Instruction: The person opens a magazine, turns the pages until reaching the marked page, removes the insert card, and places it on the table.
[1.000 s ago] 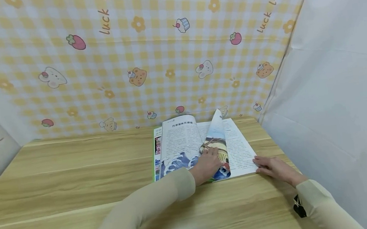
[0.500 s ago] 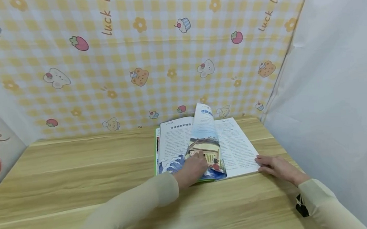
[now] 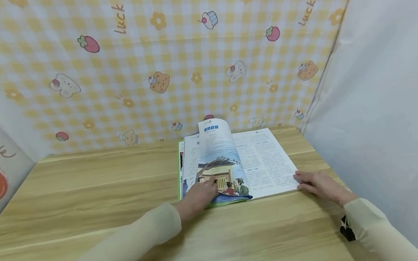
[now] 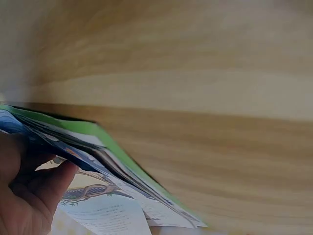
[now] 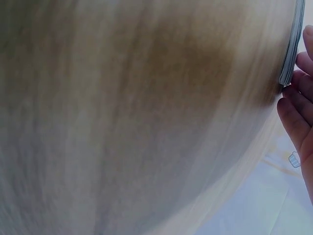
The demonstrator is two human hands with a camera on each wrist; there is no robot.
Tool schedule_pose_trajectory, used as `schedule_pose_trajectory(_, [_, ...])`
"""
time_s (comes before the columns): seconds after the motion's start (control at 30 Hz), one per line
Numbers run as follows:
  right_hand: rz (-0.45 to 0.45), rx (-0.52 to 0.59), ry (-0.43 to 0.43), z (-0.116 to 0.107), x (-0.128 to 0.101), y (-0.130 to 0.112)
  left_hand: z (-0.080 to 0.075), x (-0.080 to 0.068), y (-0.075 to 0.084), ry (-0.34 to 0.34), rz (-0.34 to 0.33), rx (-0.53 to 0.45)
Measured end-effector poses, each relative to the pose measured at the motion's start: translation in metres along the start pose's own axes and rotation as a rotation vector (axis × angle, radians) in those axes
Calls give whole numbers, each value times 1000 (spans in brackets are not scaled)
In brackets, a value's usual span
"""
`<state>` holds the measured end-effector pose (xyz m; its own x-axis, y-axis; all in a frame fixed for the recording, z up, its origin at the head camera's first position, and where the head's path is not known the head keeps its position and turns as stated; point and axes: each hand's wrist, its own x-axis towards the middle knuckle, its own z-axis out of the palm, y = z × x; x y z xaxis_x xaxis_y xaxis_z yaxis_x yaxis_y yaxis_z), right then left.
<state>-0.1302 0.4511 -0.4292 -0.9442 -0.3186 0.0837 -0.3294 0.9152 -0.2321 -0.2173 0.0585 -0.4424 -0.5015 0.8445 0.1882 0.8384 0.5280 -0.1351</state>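
Observation:
An open magazine (image 3: 267, 160) with a green cover edge lies on the wooden table. My left hand (image 3: 198, 196) pinches the lower part of an illustrated page (image 3: 217, 144), which curves up and over the left side. In the left wrist view, the thumb and fingers of that hand (image 4: 34, 200) are bent at the page, above the green-edged page stack (image 4: 122, 161). At the lower right corner of the magazine, my right hand (image 3: 322, 185) touches the edge with fairly straight fingers. Those fingers also show beside the page edges (image 5: 292, 49) in the right wrist view.
Behind the table (image 3: 98, 185) hangs a yellow checked cloth (image 3: 180, 58) with cartoon prints, close to the magazine's top edge. A white sheet (image 3: 388, 90) rises along the right side. A black clip-like item (image 3: 347, 229) is by the right sleeve.
My left hand has moved left with the page, turning it from near the middle over the left-hand side. More of the right page shows. My right hand has stayed at the magazine's corner.

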Motion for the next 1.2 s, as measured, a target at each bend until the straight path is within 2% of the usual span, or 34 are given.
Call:
schedule_pose_trajectory(0.2, [19,1,9,-7,1,0,-1,-10,-4,64,-3,10])
schedule_pose_trajectory(0.3, [17,1,9,-9,1,-1,-2,-15,-6,65,3,8])
schedule_pose_trajectory(0.47, [1,-19,19,-8,1,-2,-4,-25,-8,47,-7,-5])
schedule_pose_trajectory(0.67, [5,-35,27,-8,1,-4,-8,-34,-9,16,-23,-89])
schedule_pose_trajectory(0.8, [11,-24,2,-8,2,-5,-9,-37,-6,-31,-22,-25])
schedule_pose_trajectory(0.9, [14,-24,-2,-7,1,-5,-9,-39,-4,-35,-23,22])
schedule_pose_trajectory(0.97, [17,-24,3,-7,1,-5,-9,-40,-3,-29,-19,16])
schedule_pose_trajectory(1.07, [18,-18,2,-6,1,-5,-9,-41,-2,-36,-4,-22])
schedule_pose_trajectory(1.2, [15,-6,-13,-6,2,-5,-9,-43,0,-78,-2,-114])
